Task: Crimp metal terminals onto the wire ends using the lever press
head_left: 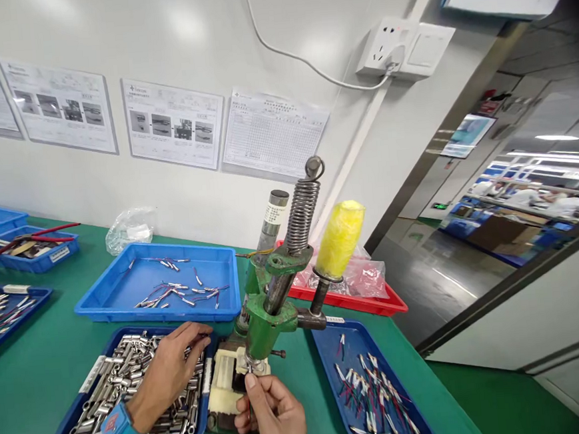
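Observation:
My right hand (277,412) pinches a small wired part at the foot of a green hand press (272,318). Its thumb is just under the ram, and the fingers cover most of the part. My left hand (174,370), with a blue band at the wrist, reaches over a dark blue tray (65,428) full of shiny metal sleeves (126,370). The left fingers are bent together near the tray's right edge; what they hold, if anything, is hidden. A yellow-wrapped lever handle (341,239) rises to the press's right.
Behind stands a blue tray (159,312) with several wired pieces. Another blue tray (332,374) on the right holds wired parts. A red tray (399,305) with plastic bags is behind the press. Further trays stand left. Papers (174,122) hang on the wall.

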`<state>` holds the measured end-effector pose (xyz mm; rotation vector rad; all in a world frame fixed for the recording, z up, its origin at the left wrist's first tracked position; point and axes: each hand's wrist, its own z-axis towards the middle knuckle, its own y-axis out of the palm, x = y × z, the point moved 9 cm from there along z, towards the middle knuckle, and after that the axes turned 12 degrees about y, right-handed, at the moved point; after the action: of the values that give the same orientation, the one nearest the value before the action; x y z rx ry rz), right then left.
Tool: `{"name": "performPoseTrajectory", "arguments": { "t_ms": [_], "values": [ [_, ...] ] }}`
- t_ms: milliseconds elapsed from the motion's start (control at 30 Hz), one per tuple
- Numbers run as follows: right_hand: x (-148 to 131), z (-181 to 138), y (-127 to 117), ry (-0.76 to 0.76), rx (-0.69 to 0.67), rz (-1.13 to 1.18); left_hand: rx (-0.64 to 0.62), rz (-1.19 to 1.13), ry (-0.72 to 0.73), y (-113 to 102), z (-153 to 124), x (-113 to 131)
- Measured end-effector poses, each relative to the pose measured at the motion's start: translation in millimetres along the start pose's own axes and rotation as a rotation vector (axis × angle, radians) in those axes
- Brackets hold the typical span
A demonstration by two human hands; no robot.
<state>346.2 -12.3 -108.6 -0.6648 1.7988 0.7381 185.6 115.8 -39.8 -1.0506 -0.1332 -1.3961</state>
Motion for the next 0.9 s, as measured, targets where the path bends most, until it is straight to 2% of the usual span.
{"name": "performPoseTrajectory", "arguments": {
  "t_ms": [100,267,433,667,900],
  "values": [
    [-0.2,1.1,-0.6,0.014,-0.023,-0.044,0.039,-0.19,-0.148,2.9,-3.5,-11.2],
    [2.3,4.4,-5.5,-0.006,-0.01,-0.184,0.174,-0.725,-0.481,14.1,-13.2,-27.7],
    [4.7,6.0,-8.9,-0.064,0.044,-0.25,0.271,-1.078,-0.63,20.8,-17.8,-22.8],
    [1.8,3.6,-9.0,-0.154,0.104,-0.232,0.311,-1.158,-0.701,26.0,-25.4,-25.9],
    [-5.7,0.2,-6.9,-0.186,0.087,-0.25,0.301,-1.119,-0.702,27.8,-24.5,-22.2]
  ]
}}
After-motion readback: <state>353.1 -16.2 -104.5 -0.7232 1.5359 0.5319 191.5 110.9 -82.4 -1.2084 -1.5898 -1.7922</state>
